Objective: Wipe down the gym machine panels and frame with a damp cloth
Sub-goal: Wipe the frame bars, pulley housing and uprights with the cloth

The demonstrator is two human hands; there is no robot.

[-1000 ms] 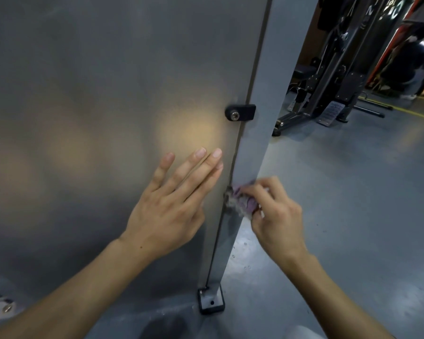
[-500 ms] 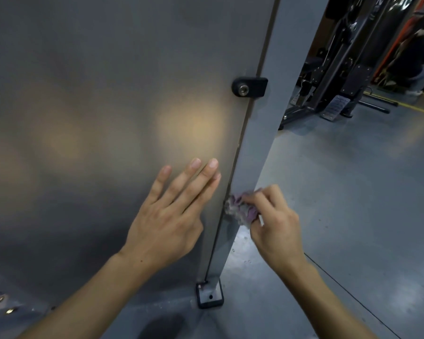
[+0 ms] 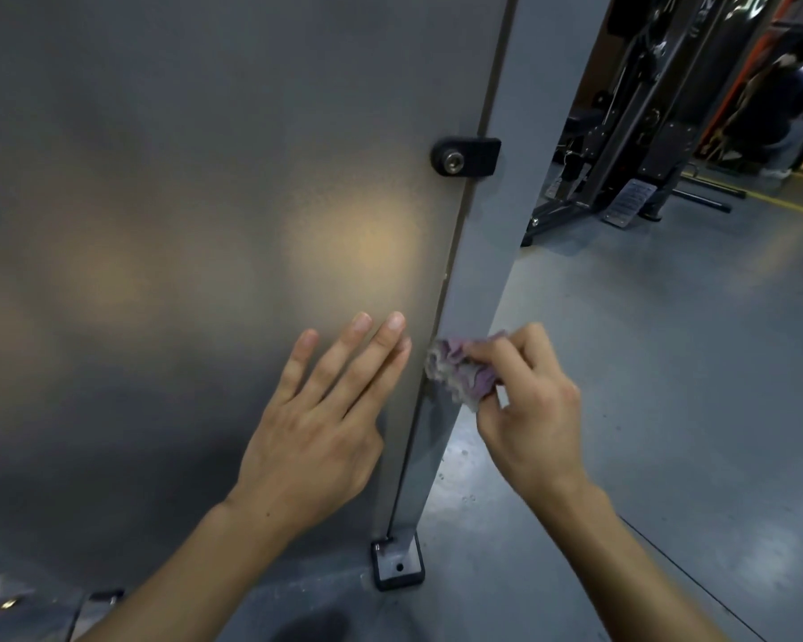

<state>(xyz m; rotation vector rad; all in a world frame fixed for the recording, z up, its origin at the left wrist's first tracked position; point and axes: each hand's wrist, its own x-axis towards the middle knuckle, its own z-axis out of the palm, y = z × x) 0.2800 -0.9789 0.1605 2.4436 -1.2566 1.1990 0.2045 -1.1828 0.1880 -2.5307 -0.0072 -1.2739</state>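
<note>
While the left hand point(image 3: 316, 428) is lying flat with fingers spread on the grey panel point(image 3: 182, 178), the right hand point(image 3: 525, 410) is pinching a crumpled purple cloth point(image 3: 455, 370) against the grey frame post point(image 3: 492, 252). The post's long axis is running from the top of the view down and slightly leftward to a black foot plate point(image 3: 397, 565) on the floor point(image 3: 668, 386). A black bracket with a bolt point(image 3: 464, 156) is bridging panel and post. A placard point(image 3: 629, 201) on the dark machine point(image 3: 645, 108) behind is carrying print too small to read.
</note>
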